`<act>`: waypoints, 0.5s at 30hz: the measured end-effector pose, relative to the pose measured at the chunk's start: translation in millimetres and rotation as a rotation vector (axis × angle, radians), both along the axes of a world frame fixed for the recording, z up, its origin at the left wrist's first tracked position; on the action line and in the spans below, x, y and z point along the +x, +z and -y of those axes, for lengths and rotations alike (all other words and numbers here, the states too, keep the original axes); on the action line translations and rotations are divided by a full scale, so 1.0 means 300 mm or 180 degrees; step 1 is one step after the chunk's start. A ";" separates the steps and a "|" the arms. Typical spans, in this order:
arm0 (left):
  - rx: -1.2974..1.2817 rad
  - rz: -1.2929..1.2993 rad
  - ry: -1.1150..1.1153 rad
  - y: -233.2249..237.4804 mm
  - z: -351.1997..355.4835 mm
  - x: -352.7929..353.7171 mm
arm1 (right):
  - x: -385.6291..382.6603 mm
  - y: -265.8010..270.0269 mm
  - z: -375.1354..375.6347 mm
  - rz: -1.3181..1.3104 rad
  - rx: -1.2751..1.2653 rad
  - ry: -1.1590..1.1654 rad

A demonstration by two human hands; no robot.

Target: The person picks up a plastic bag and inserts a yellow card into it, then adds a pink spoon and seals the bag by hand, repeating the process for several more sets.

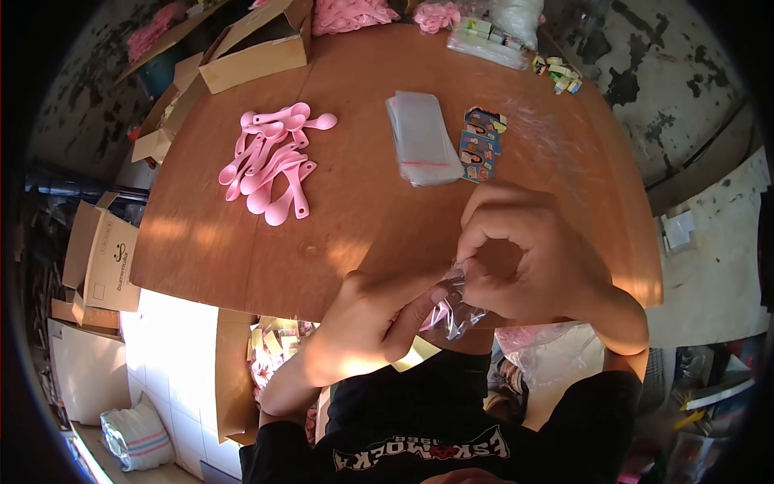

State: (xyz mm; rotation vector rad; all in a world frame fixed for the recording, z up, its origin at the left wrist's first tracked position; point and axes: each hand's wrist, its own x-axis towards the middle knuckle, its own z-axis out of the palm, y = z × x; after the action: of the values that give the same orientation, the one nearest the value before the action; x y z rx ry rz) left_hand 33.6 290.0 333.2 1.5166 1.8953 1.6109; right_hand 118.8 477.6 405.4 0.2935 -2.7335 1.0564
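A small clear plastic bag (461, 316) with something pink inside is between my hands, at the table's near edge. My left hand (375, 319) is closed around the bag's left side. My right hand (524, 250) pinches the bag's top edge between thumb and fingers; its other fingers are curled. The full shape of the pink item is hidden by my left fingers and the shiny film. Beyond my right hand lie printed cards (481, 149) and a stack of flat clear bags (422, 137). To the left is a pile of pink measuring spoons (270, 165).
Along the table's (322, 266) far side are a cardboard box (254, 52), pink pieces (351, 14), a packet in clear film (488, 47) and small boxes (558, 74). Another carton (103, 254) stands on the left. A white sack (137, 436) sits on the floor.
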 end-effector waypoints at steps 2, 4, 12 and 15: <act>0.0052 0.0137 -0.0095 -0.012 0.001 0.004 | 0.007 0.002 -0.014 0.0201 -0.0273 -0.0123; 0.0613 0.0373 0.0189 -0.037 -0.005 0.013 | -0.004 -0.012 -0.060 -0.0417 -0.1248 -0.0207; 0.1080 0.0919 0.0774 -0.035 0.018 0.006 | -0.090 -0.128 -0.674 0.0838 -0.1137 -0.1473; 0.1219 0.1057 0.0818 -0.029 0.021 0.008 | -0.064 -0.204 -0.687 0.0583 -0.0154 -0.2215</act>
State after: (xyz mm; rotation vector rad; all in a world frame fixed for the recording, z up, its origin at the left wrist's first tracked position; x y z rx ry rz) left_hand 36.0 283.7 324.5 1.0553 1.7185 2.2828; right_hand 99.5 683.7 344.2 -0.7425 -2.6059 0.9610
